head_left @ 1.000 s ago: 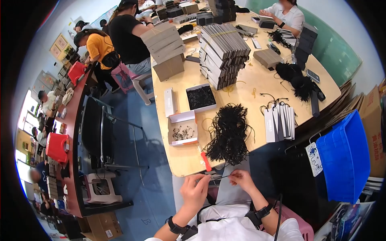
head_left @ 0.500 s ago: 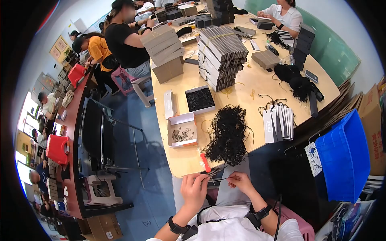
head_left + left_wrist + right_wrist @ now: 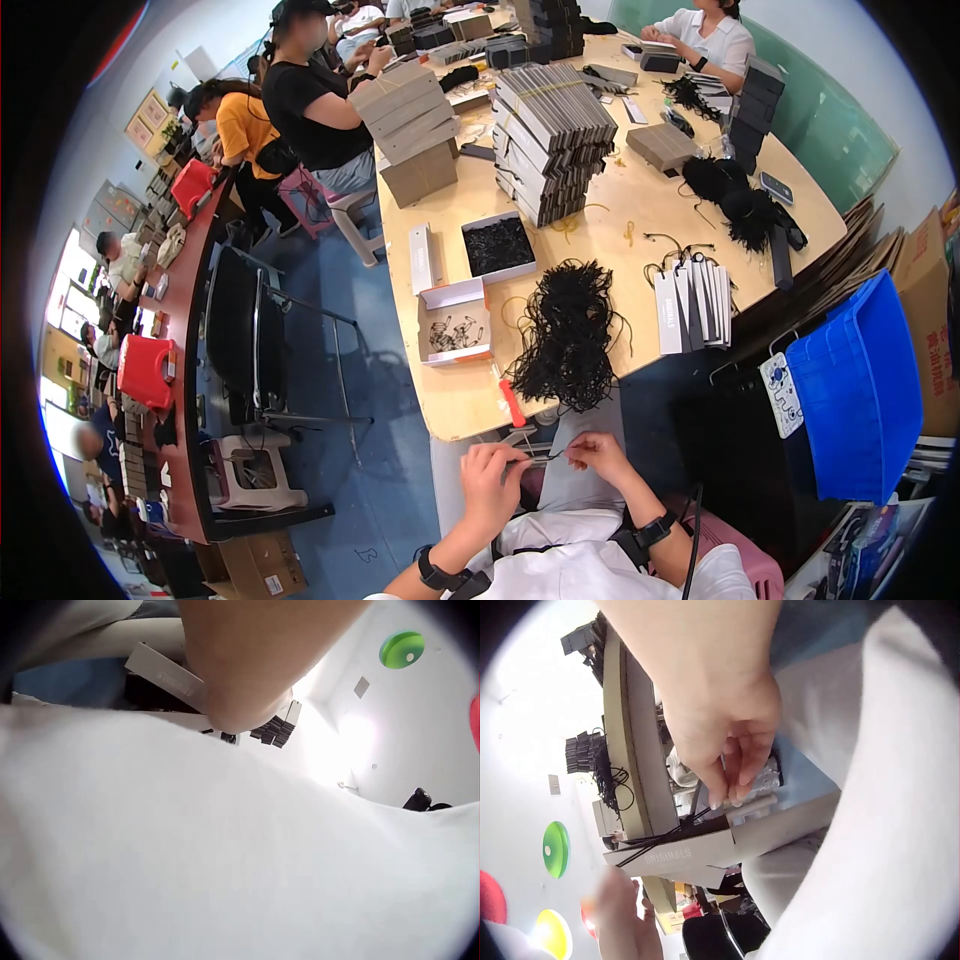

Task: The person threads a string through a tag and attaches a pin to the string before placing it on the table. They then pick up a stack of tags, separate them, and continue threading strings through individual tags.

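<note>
In the head view, my left hand (image 3: 490,484) and right hand (image 3: 598,455) face each other over the lap, just off the table's near edge. Thumb and fingertips of the right hand (image 3: 731,739) pinch a black cord (image 3: 660,839) in the right wrist view. The cord runs across a light grey tag (image 3: 671,856) with white lettering. At that tag's far end is the left hand (image 3: 630,919), fingers bent around its edge, the exact grip blurred. White cloth fills most of the left wrist view; the lettered tag (image 3: 166,675) shows beside a forearm.
Near the lap, the table (image 3: 455,405) bears a black cord pile (image 3: 565,335), a box of small pins (image 3: 455,333), a box of black pieces (image 3: 498,247) and a red-handled tool (image 3: 512,403). Tags (image 3: 692,305) lie right, stacked tags (image 3: 555,140) behind. A blue bin (image 3: 855,390) stands right.
My left hand has shifted slightly right and down, its fingers lower. The stretch of cord between the hands, straighter before, now looks bent. The right hand has barely moved.
</note>
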The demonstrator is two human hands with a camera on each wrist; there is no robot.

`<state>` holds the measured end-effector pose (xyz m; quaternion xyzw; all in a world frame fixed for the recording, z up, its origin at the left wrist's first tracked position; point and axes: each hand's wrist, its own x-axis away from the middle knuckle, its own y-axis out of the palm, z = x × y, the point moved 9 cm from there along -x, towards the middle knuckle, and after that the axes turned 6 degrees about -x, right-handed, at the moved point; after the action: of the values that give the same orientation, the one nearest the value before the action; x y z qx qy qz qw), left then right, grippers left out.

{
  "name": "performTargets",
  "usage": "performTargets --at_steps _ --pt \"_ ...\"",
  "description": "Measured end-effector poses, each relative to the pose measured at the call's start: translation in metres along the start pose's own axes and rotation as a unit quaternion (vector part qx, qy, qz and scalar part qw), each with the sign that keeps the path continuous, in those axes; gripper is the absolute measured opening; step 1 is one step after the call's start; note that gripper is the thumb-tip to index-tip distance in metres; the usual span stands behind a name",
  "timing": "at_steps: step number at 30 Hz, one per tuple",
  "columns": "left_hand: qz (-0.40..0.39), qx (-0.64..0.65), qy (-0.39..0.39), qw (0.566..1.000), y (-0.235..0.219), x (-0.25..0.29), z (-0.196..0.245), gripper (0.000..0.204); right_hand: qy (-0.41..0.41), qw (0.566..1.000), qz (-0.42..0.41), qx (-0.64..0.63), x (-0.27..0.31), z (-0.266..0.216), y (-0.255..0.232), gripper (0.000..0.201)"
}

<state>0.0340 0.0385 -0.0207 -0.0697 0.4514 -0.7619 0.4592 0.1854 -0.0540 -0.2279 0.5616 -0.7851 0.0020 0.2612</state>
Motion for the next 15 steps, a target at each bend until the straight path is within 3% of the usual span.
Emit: performTargets --at_steps 4,7,9,13,15 --pt "-0.033 0.025 0.016 0.999 0.010 0.013 -0.002 0.017 0.010 0.999 -0.019 0.038 0.011 0.000 0.003 0.009" --pt "-0.036 0.065 -0.015 0.997 0.016 0.013 -0.010 0.014 0.040 0.998 -0.032 0.025 0.017 0.003 0.007 0.009" --pt "-0.045 0.163 -0.062 0.984 0.019 0.008 -0.018 0.011 0.042 0.998 -0.037 0.014 0.018 0.006 0.006 0.008" --pt "-0.063 0.160 -0.057 0.984 0.022 0.008 -0.019 0.010 0.041 0.998 -0.047 0.003 0.019 0.010 0.006 0.009" --pt "-0.079 0.184 -0.095 0.975 0.027 0.010 -0.026 0.011 0.042 0.998 -0.049 0.005 0.019 0.010 0.006 0.009"
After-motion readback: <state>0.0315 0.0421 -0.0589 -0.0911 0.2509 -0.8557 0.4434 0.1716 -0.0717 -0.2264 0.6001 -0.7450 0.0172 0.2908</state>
